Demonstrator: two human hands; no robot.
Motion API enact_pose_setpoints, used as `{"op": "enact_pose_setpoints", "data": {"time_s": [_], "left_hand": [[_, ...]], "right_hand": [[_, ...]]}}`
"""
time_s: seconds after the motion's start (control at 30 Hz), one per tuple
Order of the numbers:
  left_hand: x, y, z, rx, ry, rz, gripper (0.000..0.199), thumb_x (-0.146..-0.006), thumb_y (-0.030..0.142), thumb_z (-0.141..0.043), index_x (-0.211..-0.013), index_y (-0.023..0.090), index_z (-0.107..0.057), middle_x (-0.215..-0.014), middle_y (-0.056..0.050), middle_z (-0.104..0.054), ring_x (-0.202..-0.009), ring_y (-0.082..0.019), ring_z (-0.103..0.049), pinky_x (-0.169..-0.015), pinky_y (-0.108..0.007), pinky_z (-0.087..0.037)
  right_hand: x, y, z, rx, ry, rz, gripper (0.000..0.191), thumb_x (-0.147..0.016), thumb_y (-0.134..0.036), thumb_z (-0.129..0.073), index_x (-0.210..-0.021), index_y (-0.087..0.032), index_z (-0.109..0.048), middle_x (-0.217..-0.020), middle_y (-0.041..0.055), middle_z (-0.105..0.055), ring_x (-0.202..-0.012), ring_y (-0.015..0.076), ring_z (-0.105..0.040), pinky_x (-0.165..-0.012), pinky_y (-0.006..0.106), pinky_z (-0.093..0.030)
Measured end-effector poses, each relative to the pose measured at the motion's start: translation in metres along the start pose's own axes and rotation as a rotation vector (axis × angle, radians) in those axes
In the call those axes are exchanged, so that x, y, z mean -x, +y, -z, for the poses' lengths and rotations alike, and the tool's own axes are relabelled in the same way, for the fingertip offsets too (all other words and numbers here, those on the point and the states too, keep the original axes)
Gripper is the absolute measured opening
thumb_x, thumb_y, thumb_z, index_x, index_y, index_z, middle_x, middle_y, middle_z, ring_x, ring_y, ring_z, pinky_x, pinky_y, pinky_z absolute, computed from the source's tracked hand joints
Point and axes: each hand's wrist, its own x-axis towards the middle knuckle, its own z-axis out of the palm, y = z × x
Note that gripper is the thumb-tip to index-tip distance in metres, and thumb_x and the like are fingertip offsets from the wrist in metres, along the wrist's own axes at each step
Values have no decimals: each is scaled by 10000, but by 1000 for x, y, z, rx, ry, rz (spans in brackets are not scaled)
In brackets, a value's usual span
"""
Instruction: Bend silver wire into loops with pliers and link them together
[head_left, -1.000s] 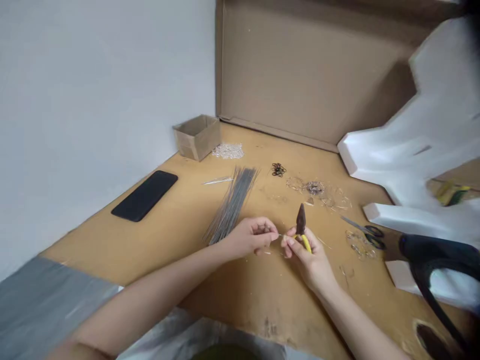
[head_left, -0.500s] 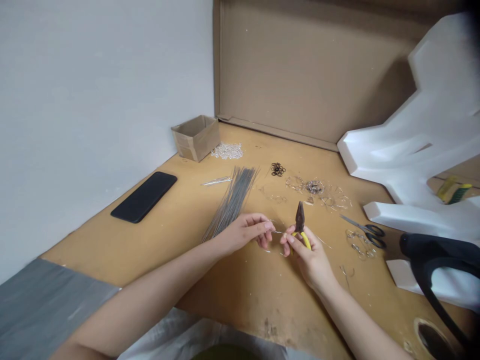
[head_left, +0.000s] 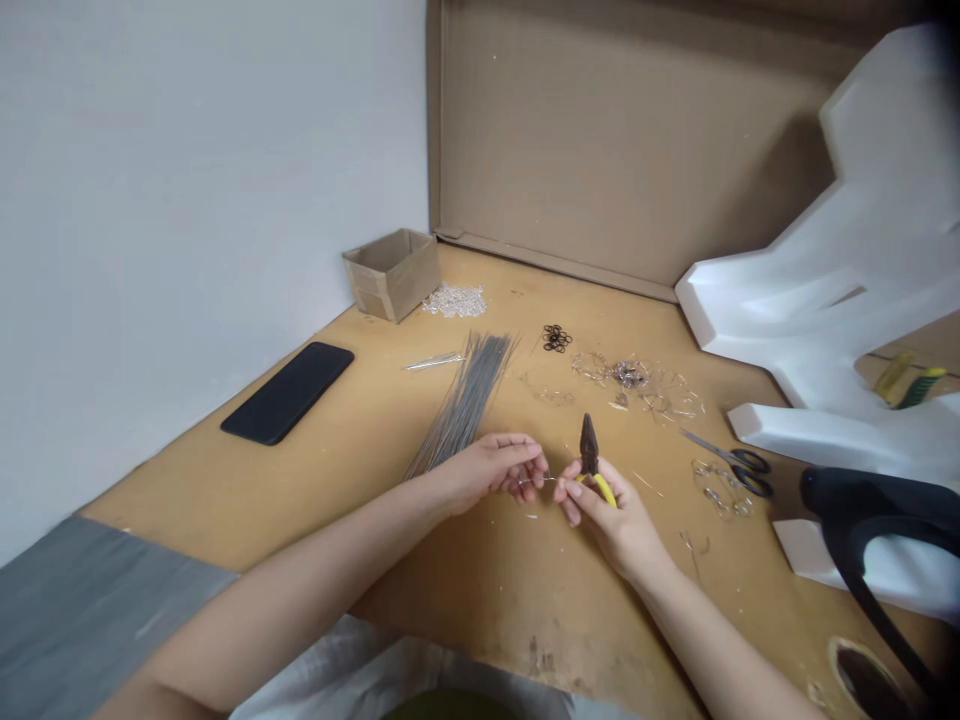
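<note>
Both hands meet over the middle of the table. A thin, bent piece of wire (head_left: 551, 479) spans the small gap between their fingertips. My left hand (head_left: 504, 468) is closed, its fingers curled at the wire's left end. In my right hand (head_left: 616, 515) sit pliers (head_left: 589, 447) with yellow handles and dark jaws pointing up and away. The right thumb and forefinger also pinch the wire. Behind my left wrist lies a bundle of straight grey wires (head_left: 472, 395). The exact shape of the held wire is too fine to make out.
Black rings (head_left: 556, 339), a heap of bent wire pieces (head_left: 630, 375), scissors (head_left: 739, 463) and wire loops (head_left: 721, 490) lie to the right. Clear beads (head_left: 454, 300), a small cardboard box (head_left: 394, 280) and a black phone (head_left: 289, 394) lie left. White foam (head_left: 757, 300) borders the right side.
The pliers have shifted slightly left and down with my right hand. The wire between the hands has turned and sits a little lower; my left fingers have moved slightly.
</note>
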Motion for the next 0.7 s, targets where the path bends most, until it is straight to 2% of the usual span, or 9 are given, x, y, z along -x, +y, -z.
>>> {"op": "enact_pose_setpoints", "data": {"time_s": [0.1, 0.2, 0.3, 0.37, 0.43, 0.57, 0.7], "left_hand": [[5, 4, -2, -210, 98, -158, 278, -786, 398, -557, -737, 124, -558, -713, -22, -586, -638, -96, -547, -647, -236, -432], [12, 8, -5, -611, 186, -491, 199, -807, 320, -536, -740, 135, -570, -759, -30, -580, -729, -112, -531, -717, -247, -416], [16, 10, -6, -973, 148, -761, 145, -824, 254, -503, -780, 153, -597, -837, -52, -596, -802, -133, -523, -750, -259, -399], [16, 10, -6, -1109, 96, -816, 162, -844, 239, -470, -819, 161, -610, -861, -57, -601, -802, -132, -519, -736, -251, -394], [16, 10, -6, -1142, 71, -816, 188, -864, 237, -439, -847, 156, -608, -859, -61, -600, -791, -129, -522, -716, -237, -394], [16, 10, -5, -1139, 98, -780, 246, -895, 233, -373, -855, 143, -598, -816, -66, -596, -769, -128, -521, -697, -228, -389], [17, 8, -4, -1326, 89, -807, 282, -905, 250, -350, -885, 159, -616, -825, -70, -603, -759, -140, -498, -696, -247, -371]], "right_hand": [[-2, 0, 0, 58, 47, -8, 157, -798, -331, -610, -868, -205, -548, -726, -5, -613, -530, 91, -463, -564, 262, -370], [-3, 0, 0, 73, 135, 17, 173, -790, -342, -616, -874, -207, -549, -717, -10, -602, -538, 94, -470, -558, 255, -380], [-4, -1, 0, 75, 175, 41, 167, -793, -333, -612, -882, -206, -550, -715, -11, -594, -549, 94, -476, -562, 252, -389], [-3, -1, 0, 77, 174, 46, 166, -794, -332, -610, -881, -203, -552, -712, -10, -589, -554, 96, -480, -562, 252, -393], [-2, -3, -2, 75, 160, 48, 174, -792, -339, -610, -883, -200, -554, -708, -8, -583, -558, 99, -483, -564, 256, -398], [-2, -7, -5, 127, 125, 1, 216, -772, -379, -620, -869, -193, -569, -690, -3, -592, -553, 106, -504, -585, 270, -414], [-3, -9, -7, 218, 128, -78, 262, -717, -419, -661, -815, -191, -575, -564, -26, -563, -528, 126, -526, -584, 276, -424]]}}
